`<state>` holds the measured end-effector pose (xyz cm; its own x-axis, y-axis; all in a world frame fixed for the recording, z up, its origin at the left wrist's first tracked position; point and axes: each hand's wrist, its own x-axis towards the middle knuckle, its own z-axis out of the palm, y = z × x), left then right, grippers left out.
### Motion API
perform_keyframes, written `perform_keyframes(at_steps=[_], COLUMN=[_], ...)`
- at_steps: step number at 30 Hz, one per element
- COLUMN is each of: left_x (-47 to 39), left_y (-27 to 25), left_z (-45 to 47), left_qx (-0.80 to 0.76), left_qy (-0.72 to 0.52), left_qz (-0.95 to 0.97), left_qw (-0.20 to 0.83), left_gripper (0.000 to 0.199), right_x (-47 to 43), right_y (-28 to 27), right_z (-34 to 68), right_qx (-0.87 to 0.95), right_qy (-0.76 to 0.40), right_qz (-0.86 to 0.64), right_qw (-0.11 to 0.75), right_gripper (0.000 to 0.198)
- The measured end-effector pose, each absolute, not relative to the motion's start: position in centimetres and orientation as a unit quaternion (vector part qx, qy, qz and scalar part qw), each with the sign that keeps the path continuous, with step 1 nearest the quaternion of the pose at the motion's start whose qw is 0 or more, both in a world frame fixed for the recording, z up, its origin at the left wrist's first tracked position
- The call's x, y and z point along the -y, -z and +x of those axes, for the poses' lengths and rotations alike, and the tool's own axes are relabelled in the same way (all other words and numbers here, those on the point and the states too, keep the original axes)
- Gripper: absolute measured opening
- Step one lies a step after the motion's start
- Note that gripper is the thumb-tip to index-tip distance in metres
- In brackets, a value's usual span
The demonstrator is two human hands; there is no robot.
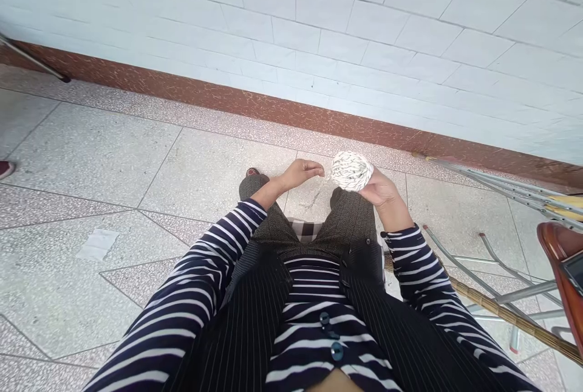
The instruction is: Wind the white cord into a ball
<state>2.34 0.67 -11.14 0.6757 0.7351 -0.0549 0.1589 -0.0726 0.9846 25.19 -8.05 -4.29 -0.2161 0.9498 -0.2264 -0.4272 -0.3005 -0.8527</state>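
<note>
A ball of white twisted cord (350, 171) with dark flecks sits in my right hand (381, 190), whose fingers are wrapped behind it and mostly hidden. Just left of the ball is my left hand (303, 173), its thumb and fingertips pinched together. A thin loose end of cord (314, 197) hangs between the ball and the left fingertips. Whether the pinch has hold of that strand is too small to make out. Both hands are held out above my knees.
A pale tiled wall (291, 27) with a red-brown skirting (228, 97) runs across the front. Metal folding legs (501, 282) and a bamboo pole (510, 316) lie to the right, near a brown wooden edge (558, 276). White paper (98, 244) lies on the floor at left.
</note>
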Motion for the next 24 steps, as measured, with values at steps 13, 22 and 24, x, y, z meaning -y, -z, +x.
perform_keyframes(at_steps=[13, 22, 24], left_x=[-0.2, 1.6, 1.4], left_y=[12.8, 13.5, 13.9], left_z=[2.9, 1.9, 0.8], left_qx=[-0.428, -0.343, -0.356], left_qy=[-0.28, -0.237, -0.249], left_qz=[0.684, 0.637, 0.616], left_qw=[0.52, 0.649, 0.657], left_gripper=[0.041, 0.047, 0.049], right_x=[7.5, 7.6, 7.8], right_y=[-1.2, -2.4, -2.6], right_z=[23.8, 25.2, 26.5], right_qx=[0.369, 0.377, 0.385], right_qy=[-0.649, -0.574, -0.552], right_qz=[-0.425, -0.44, -0.443], right_qw=[0.512, 0.578, 0.592], right_gripper=[0.061, 0.058, 0.056])
